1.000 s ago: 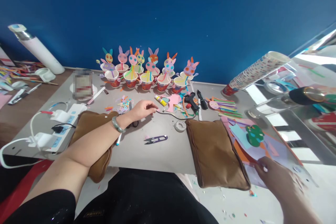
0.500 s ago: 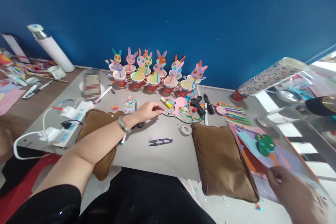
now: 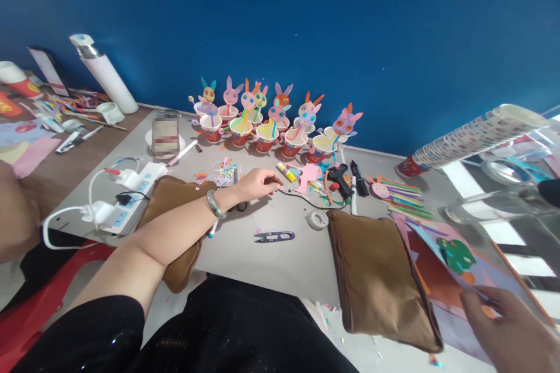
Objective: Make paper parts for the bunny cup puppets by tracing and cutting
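Note:
My left hand, with a bangle on its wrist, hovers over the middle of the table. Its fingers are bent together; what they hold, if anything, is too small to make out. Thread snips and a roll of tape lie in front of it, and scissors are partly hidden beneath its wrist. At the lower right, my right hand pinches the edge of a light blue paper sheet. That sheet is tilted up from a pile of coloured paper, beside a green paper cutout.
Several paper cups with rabbit faces stand along the blue wall. A glue gun, glue stick and paper scraps lie before them. Brown cushions flank the work area. A power strip is left; stacked cups lean right.
The view has turned slightly left, so things sit further right. My right hand has drawn the light blue sheet's edge up a little. My left hand stays over the same spot.

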`<state>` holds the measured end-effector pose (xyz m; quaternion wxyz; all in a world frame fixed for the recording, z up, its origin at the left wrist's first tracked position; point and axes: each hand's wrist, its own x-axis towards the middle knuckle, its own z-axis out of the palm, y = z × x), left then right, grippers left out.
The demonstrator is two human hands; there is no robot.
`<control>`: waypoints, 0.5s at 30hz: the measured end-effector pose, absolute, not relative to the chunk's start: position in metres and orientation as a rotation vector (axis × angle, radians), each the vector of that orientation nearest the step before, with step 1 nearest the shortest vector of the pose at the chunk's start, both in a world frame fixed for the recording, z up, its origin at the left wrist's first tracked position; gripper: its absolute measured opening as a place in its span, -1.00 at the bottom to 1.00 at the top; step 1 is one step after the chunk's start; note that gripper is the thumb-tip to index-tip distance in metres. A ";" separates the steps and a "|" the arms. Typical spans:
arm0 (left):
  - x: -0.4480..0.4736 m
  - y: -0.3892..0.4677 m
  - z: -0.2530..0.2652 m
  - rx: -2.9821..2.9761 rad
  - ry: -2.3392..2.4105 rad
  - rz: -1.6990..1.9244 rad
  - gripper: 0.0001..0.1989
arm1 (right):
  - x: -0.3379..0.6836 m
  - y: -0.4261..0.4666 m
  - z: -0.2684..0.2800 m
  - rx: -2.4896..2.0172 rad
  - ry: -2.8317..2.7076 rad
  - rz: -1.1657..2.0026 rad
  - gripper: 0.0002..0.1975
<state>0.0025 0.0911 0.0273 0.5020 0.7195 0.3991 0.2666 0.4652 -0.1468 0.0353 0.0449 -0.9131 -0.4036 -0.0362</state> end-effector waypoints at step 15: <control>0.004 0.092 0.027 1.680 0.912 0.674 -0.85 | 0.445 -0.136 0.045 -2.695 -1.210 -0.037 -0.62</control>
